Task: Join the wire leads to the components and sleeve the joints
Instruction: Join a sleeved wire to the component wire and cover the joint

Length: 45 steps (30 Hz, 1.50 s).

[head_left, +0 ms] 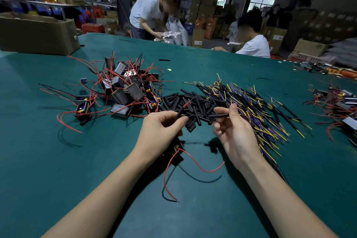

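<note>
Over the green table point(193, 208), I see my left hand point(162, 131) w/ its grip clamped on a short black sleeve point(179, 112), pinched btwn thumb and fingertips, a red lead point(186, 104) poking out of the sleeve's top end. My right hand point(234, 131) has its grip closed on a second black sleeved lead point(218, 115), held roughly level btwn thumb and forefinger; a thin dark wire runs btwn the two hands. Under the left wrist a small black component point(176, 152) w/ a yellow part lies on the table, its long red wire point(193, 162) looping toward me beside a black one. Just beyond the hands sits a heap of loose black sleeves point(193, 100), touching a spread of yellow, purple and black wire leads point(257, 110) to the right. Far left of that, a pile of boxy components point(125, 87) tangled w/ red wires. A cardboard box point(38, 33) stands at the table's far-left corner; more parts point(336, 100) lie at the right edge. Two ppl in white shirts, one bent over point(146, 9), one seated point(255, 44), are past the far edge.
</note>
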Tool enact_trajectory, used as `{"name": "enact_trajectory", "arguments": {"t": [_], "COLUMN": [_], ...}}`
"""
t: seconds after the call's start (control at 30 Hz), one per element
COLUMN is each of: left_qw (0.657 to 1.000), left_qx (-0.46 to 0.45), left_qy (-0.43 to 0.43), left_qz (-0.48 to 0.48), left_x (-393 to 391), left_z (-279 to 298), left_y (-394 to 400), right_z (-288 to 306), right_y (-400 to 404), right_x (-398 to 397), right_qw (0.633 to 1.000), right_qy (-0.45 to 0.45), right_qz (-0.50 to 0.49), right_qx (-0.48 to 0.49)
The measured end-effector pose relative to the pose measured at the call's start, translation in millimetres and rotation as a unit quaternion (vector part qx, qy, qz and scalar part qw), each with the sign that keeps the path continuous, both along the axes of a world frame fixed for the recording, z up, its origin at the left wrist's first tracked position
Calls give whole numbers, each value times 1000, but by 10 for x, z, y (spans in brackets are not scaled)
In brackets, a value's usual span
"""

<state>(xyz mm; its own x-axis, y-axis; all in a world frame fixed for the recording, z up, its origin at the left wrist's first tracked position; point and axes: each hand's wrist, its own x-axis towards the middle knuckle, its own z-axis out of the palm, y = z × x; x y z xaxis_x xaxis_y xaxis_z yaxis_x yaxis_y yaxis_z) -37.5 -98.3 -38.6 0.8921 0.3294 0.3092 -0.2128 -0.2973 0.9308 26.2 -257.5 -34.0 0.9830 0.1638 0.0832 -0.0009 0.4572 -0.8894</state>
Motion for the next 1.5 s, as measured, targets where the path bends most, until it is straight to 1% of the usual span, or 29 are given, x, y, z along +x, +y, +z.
{"name": "enact_trajectory", "arguments": {"t": [0.37,0.7,0.87,1.07,1.17,1.2,1.27,1.3,1.33,1.37,1.43,1.5], "left_qw": [1000,1000,999,997,997,997,998,998,998,998,998,998], "left_qx": [3,-4,7,30,46,46,42,37,32,27,25,30], "left_qy": [3,0,-6,-44,-50,-50,-50,-49,-50,-50,-51,-55], "left_qz": [4,-20,-39,-52,-46,-39,-27,-23,-20,-19,-20,-25], "left_x": [-11,-24,-18,-28,-27,-24,-13,-9,-6,-6,-9,-16], "left_z": [13,23,27,56,48,45,42,42,42,42,39,36], "left_y": [-18,-39,-38,-53,-50,-44,-24,-15,-12,-12,-18,-28], "right_z": [-13,-25,-17,-26,-6,7,50,67,78,80,70,50], "right_y": [8,76,65,71,70,53,-5,-38,-70,-91,-68,-13], "right_x": [-13,-58,-57,-61,-54,-30,20,37,45,42,-14,-76], "right_qw": [1000,1000,999,997,992,994,998,998,995,986,937,894], "right_qy": [10,-5,-15,-48,-72,-71,-51,-56,-79,-124,-241,-306], "right_qz": [-6,20,32,44,15,-1,-23,-36,-51,-61,-49,-20], "right_qx": [2,-12,-8,-50,-99,-80,-5,4,-30,-98,-248,-328]}}
